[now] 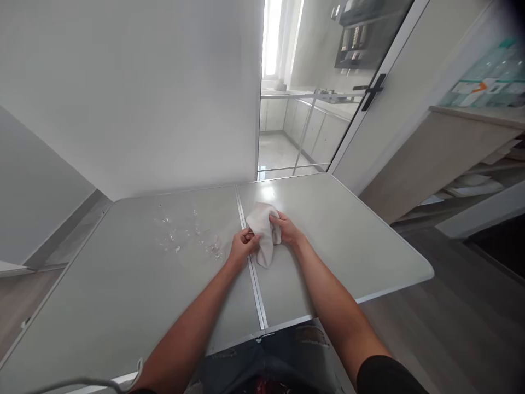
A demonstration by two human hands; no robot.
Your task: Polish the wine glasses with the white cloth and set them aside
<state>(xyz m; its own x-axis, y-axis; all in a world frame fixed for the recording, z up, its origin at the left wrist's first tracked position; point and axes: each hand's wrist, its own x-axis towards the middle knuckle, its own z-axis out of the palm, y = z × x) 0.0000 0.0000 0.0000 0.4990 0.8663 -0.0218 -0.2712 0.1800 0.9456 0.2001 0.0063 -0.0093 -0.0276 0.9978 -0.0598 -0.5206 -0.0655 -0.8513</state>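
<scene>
A white cloth hangs bunched between my two hands, just over the middle seam of the folding table. My left hand pinches its left side, fingers closed. On the cloth's right upper edge, my right hand grips with thumb and fingers closed. The lower corner of the cloth droops toward the tabletop; whether it touches the surface I cannot tell. Left of the cloth, splashes of clear water lie scattered on the left half of the table.
A white wall stands behind the table. At the back right is a glass door with a black handle. Wooden shelving on the right carries packed plastic bottles. A grey cable runs at the lower left.
</scene>
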